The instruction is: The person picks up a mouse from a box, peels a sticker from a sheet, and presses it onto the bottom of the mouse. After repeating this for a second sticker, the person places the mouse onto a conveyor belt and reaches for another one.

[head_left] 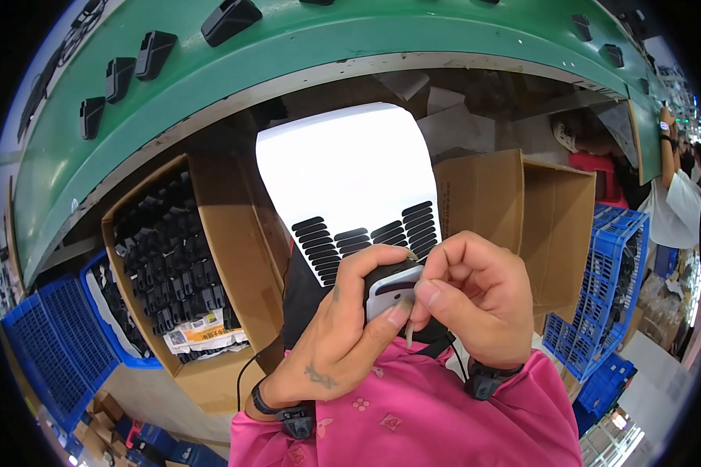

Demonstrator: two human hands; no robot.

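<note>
My left hand (327,342) is closed around a small black device housing (395,289) with a silver-grey face, a dark oval window and a small hole. Fingers and thumb grip it along its sides. At its right edge my right hand (479,303) is closed in a pinch, thumb and forefinger pressed together; what they hold, if anything, is too small to make out. Beyond the hands, over my lap, lies a white sheet (346,167) with rows of black oval stickers (316,243) on its near part. The hands cover part of those rows.
On the left, a cardboard box (245,257) holds many black housings beside a blue crate (62,342). An open cardboard box (553,226) and another blue crate (600,303) stand right. Ahead runs a green bench (327,43) with black housings (156,54). Another person's arm (667,148) shows far right.
</note>
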